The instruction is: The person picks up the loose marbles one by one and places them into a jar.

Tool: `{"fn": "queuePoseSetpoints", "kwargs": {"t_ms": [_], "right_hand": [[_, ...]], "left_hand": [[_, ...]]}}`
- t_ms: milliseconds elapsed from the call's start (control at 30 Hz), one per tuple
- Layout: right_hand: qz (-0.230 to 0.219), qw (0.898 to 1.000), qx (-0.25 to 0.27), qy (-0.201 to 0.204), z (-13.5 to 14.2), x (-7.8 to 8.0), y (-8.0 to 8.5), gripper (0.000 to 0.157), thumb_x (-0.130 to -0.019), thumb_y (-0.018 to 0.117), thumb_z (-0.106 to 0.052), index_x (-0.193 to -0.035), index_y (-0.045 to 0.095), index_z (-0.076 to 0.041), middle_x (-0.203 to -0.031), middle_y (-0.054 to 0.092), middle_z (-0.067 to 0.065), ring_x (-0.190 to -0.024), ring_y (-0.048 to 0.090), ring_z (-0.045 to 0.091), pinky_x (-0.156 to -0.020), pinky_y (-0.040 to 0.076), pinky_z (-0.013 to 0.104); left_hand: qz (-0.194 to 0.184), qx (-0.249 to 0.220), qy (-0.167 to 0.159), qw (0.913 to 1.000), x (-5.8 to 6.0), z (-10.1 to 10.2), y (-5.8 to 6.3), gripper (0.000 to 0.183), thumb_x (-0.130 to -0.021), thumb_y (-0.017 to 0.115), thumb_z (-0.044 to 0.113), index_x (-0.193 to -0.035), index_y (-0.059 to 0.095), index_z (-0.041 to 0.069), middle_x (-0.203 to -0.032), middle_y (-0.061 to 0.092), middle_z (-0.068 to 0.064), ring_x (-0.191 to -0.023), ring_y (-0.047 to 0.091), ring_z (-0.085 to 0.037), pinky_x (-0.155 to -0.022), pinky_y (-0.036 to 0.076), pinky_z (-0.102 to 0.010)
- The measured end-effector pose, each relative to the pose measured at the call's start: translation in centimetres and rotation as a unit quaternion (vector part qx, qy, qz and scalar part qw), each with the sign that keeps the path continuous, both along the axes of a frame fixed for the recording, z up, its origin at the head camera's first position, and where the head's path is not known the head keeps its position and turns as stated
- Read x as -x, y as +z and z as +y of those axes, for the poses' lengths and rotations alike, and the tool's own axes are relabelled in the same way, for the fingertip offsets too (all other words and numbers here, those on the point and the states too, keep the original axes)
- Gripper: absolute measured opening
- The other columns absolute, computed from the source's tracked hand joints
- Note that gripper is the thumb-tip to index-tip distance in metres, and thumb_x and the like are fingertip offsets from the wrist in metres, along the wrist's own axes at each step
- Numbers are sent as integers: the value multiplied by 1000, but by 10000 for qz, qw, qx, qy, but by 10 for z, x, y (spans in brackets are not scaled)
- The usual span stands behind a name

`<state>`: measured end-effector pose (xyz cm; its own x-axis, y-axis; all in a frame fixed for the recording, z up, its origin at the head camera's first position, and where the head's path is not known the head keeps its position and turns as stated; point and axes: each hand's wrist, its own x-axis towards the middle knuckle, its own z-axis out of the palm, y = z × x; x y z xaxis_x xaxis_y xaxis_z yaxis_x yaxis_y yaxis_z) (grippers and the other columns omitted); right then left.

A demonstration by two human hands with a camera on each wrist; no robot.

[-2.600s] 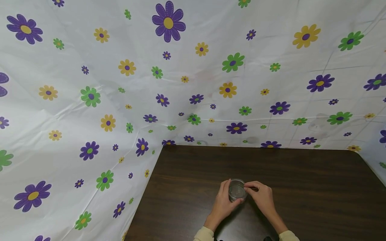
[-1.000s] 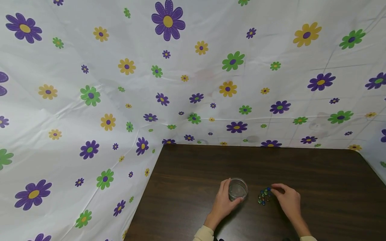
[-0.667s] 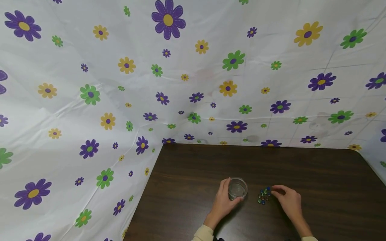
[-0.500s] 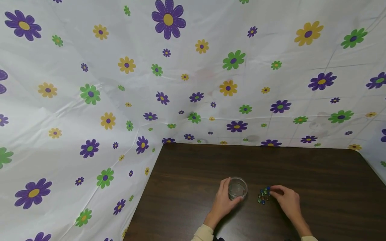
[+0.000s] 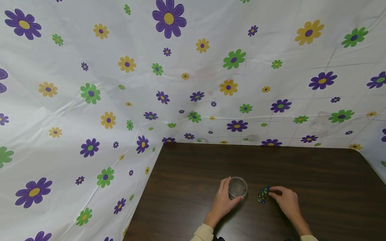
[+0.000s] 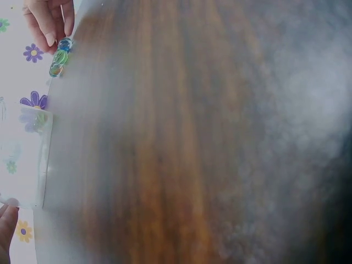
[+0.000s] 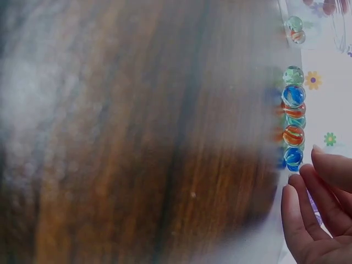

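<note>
My left hand (image 5: 222, 203) grips a clear, straight-sided glass bowl (image 5: 238, 177), its fingers and thumb curled round the left side. A small reddish marble (image 5: 244, 191) lies low inside the bowl, by the right wall. Right of the bowl sits a cluster of glass marbles (image 5: 262, 196), with blue, green and orange swirls (image 7: 293, 135) visible in the right wrist view. My right hand (image 5: 287, 201) is at the cluster's right edge, fingertips close beside a blue marble (image 7: 293, 157). Its thumb and fingers stand slightly apart, with nothing visible between them.
All of this stands on a dark brown wooden table (image 5: 193, 167). A white sheet with purple, yellow and green flowers (image 5: 150, 77) hangs behind the table and along its left side.
My right hand moved from the bowl's rim to the marbles on the right, then edged slightly left along them. My left hand has kept its grip. A reddish marble now shows in the bowl.
</note>
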<state>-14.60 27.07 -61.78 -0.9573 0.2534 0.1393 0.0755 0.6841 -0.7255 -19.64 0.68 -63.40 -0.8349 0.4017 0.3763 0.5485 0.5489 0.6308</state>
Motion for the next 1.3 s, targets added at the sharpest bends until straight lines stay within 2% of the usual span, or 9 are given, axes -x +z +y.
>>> {"fn": "queuePoseSetpoints", "kwargs": {"t_ms": [300,533,667,1300], "right_hand": [[-202,9997,-82,107,0,2,-2,15,-88,79,-3,-102,78,4,-100,76,21,-96,70,44,-81,54,58],[-258,9996,-64,117,-1,4,-2,15,-89,78,-2,-102,78,4,-101,75,23,-97,70,44,-80,54,57],[-235,9996,-48,121,-1,4,-2,14,-89,78,-1,-102,78,4,-101,75,23,-97,70,44,-80,54,57],[-62,9998,-146,155,-1,5,-6,11,-87,79,0,-98,79,3,-103,74,25,-100,68,48,-84,52,62]], "left_hand": [[126,29,-1,9999,1,0,-1,84,-90,82,41,-152,44,-2,-144,50,-9,-126,58,-22,-99,52,-37],[-60,27,25,10000,1,1,-1,84,-91,82,41,-153,44,0,-146,49,-7,-125,59,-21,-98,53,-37],[-125,13,28,9999,1,1,-1,84,-91,81,42,-153,44,1,-146,49,-7,-125,59,-21,-98,53,-37],[82,50,40,9999,0,0,-1,83,-90,82,41,-152,44,0,-145,50,-7,-125,59,-21,-98,53,-37]]}}
